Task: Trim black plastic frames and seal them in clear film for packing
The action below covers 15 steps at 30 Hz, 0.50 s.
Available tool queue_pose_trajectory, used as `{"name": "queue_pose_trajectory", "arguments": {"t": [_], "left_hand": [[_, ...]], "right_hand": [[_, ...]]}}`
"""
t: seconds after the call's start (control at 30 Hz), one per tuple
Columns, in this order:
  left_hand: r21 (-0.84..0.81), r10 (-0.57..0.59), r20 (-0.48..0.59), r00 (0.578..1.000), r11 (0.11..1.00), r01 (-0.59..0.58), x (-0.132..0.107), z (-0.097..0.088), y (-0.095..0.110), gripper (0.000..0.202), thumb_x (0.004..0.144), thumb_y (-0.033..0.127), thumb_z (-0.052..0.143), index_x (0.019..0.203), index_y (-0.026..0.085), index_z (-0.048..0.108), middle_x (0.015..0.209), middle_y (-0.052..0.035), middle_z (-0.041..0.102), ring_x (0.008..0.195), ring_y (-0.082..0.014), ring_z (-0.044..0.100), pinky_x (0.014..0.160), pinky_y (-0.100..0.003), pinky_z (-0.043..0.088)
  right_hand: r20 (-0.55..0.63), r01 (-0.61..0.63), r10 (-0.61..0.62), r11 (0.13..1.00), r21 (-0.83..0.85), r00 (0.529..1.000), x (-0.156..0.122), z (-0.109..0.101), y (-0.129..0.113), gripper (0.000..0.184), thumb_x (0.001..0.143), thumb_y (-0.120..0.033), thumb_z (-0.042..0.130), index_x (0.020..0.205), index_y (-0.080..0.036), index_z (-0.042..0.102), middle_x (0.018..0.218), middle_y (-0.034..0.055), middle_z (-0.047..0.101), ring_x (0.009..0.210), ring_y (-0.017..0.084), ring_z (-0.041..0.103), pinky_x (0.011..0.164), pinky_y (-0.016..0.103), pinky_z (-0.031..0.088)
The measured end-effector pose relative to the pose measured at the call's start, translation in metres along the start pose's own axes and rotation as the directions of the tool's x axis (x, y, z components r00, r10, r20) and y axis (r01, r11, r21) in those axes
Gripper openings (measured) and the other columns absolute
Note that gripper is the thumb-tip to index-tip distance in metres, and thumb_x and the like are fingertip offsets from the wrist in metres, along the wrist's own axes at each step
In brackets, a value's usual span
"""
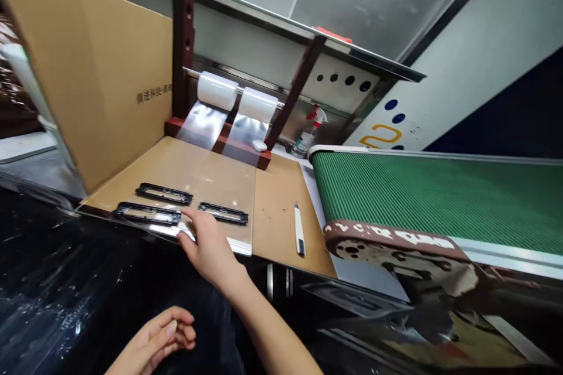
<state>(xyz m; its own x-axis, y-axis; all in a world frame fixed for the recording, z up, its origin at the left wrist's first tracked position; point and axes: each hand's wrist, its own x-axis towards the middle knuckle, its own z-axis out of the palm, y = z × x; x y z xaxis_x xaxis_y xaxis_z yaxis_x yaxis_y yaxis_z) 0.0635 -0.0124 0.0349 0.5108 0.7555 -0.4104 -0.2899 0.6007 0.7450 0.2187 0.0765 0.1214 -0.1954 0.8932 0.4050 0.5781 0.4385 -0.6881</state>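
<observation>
Three slim black plastic frames with long openings lie on a clear sheet over the brown work surface. My right hand point(211, 246) reaches to the front left frame point(147, 214), its thumb and index finger at either side of that frame's right end. Behind it lies the back frame point(163, 193); the right frame point(223, 213) sits just beyond my right hand's knuckles. My left hand point(153, 340) hangs low in front of the bench edge, fingers loosely curled and slightly apart, with nothing in it.
Two rolls of clear film point(217, 91) hang on a rod at the back. A white utility knife point(299, 229) lies to the right, near a green conveyor belt point(440, 199). A spray bottle point(304, 139) stands behind; a tall cardboard panel point(97, 70) borders the left.
</observation>
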Motion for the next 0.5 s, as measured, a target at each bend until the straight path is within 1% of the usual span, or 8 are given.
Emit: {"name": "queue_pose_trajectory", "arguments": {"t": [0.03,0.1,0.17,0.23,0.3,0.4,0.5], "left_hand": [[-0.022,0.055,-0.085,0.995,0.998,-0.057,0.003,-0.005,0.004,0.044,0.064,0.057,0.082,0.084,0.018,0.078,0.077,-0.0089,0.075,0.078,-0.0249,0.068,0.081,-0.035,0.052],[-0.055,0.131,-0.233,0.964,0.988,-0.148,0.011,-0.017,0.013,0.043,0.064,0.055,0.083,0.084,0.018,0.077,0.078,-0.0085,0.077,0.080,-0.0244,0.069,0.083,-0.034,0.053],[-0.075,0.180,-0.318,0.931,0.974,-0.214,0.019,-0.030,0.025,0.045,0.062,0.053,0.085,0.088,0.018,0.077,0.082,-0.0080,0.078,0.083,-0.0233,0.070,0.084,-0.030,0.054],[-0.087,0.224,-0.368,0.902,0.958,-0.273,0.027,-0.041,0.038,0.049,0.059,0.052,0.087,0.093,0.018,0.076,0.087,-0.0074,0.078,0.085,-0.0216,0.070,0.083,-0.026,0.054],[-0.093,0.270,-0.405,0.873,0.938,-0.334,0.035,-0.047,0.050,0.051,0.059,0.051,0.088,0.096,0.019,0.074,0.092,-0.0066,0.078,0.087,-0.0200,0.071,0.082,-0.023,0.055],[-0.110,0.332,-0.427,0.841,0.904,-0.413,0.046,-0.046,0.062,0.050,0.060,0.048,0.088,0.098,0.019,0.074,0.095,-0.0062,0.078,0.087,-0.0189,0.071,0.080,-0.020,0.055],[-0.150,0.372,-0.451,0.811,0.864,-0.480,0.054,-0.041,0.066,0.047,0.060,0.045,0.089,0.097,0.020,0.074,0.095,-0.0045,0.078,0.085,-0.0177,0.071,0.081,-0.020,0.056]], "right_hand": [[0.034,-0.008,0.009,1.000,-0.023,0.999,0.012,0.003,-0.002,0.043,0.087,-0.014,0.062,0.128,-0.016,0.054,0.122,0.0112,0.063,0.114,0.023,0.057,0.100,0.040,0.046],[0.062,-0.049,0.051,0.998,-0.041,0.997,0.026,0.009,-0.002,0.042,0.085,-0.010,0.062,0.126,-0.014,0.055,0.118,0.0122,0.064,0.113,0.024,0.058,0.099,0.041,0.047],[0.063,-0.091,0.093,0.995,-0.039,0.994,0.030,0.011,0.000,0.036,0.084,-0.009,0.061,0.121,-0.013,0.058,0.111,0.0112,0.066,0.107,0.023,0.060,0.095,0.040,0.048],[0.064,-0.108,0.110,0.994,-0.032,0.992,0.029,0.010,0.003,0.030,0.085,-0.010,0.060,0.115,-0.014,0.059,0.102,0.0083,0.066,0.099,0.021,0.062,0.091,0.038,0.050],[0.071,-0.131,0.131,0.991,-0.001,0.989,0.026,0.008,0.005,0.026,0.085,-0.013,0.061,0.111,-0.017,0.060,0.096,0.0047,0.066,0.092,0.019,0.062,0.086,0.036,0.051],[0.084,-0.187,0.181,0.980,0.072,0.980,0.020,0.007,0.003,0.022,0.083,-0.017,0.063,0.105,-0.020,0.059,0.089,0.0008,0.064,0.081,0.016,0.061,0.078,0.031,0.051],[0.094,-0.234,0.222,0.961,0.144,0.970,0.009,0.005,-0.004,0.022,0.083,-0.020,0.064,0.104,-0.021,0.058,0.085,-0.0010,0.063,0.073,0.014,0.059,0.070,0.027,0.050]]}}
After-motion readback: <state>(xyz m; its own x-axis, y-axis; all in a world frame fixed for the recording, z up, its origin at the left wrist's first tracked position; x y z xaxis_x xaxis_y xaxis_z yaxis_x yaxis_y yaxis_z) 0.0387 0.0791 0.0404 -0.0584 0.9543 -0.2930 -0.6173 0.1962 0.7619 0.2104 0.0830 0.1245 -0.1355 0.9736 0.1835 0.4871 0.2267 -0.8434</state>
